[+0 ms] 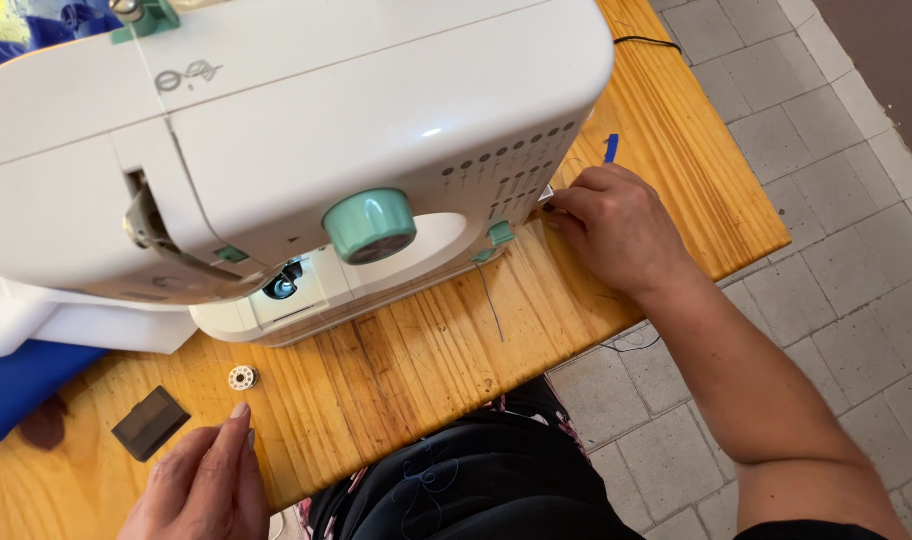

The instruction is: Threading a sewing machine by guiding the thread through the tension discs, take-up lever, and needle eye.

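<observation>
A white sewing machine (276, 130) with a mint-green dial (369, 225) stands on a wooden table (416, 370). My right hand (611, 225) reaches to the machine's right side, fingers curled at a small part there; what it grips is hidden. My left hand (206, 485) rests low on the table, fingers loosely together and pointing up, holding nothing. A small white bobbin (242, 377) lies just above its fingertips. A dark rectangular cover plate (150, 422) lies to the left of that hand.
Blue fabric (21, 385) lies under the machine's left end. A loose thread (491, 300) trails over the table below the machine. A blue mark (610, 148) is on the table's right part. Grey tiled floor (816, 200) lies to the right. My dark clothing (476, 480) is at the table's front edge.
</observation>
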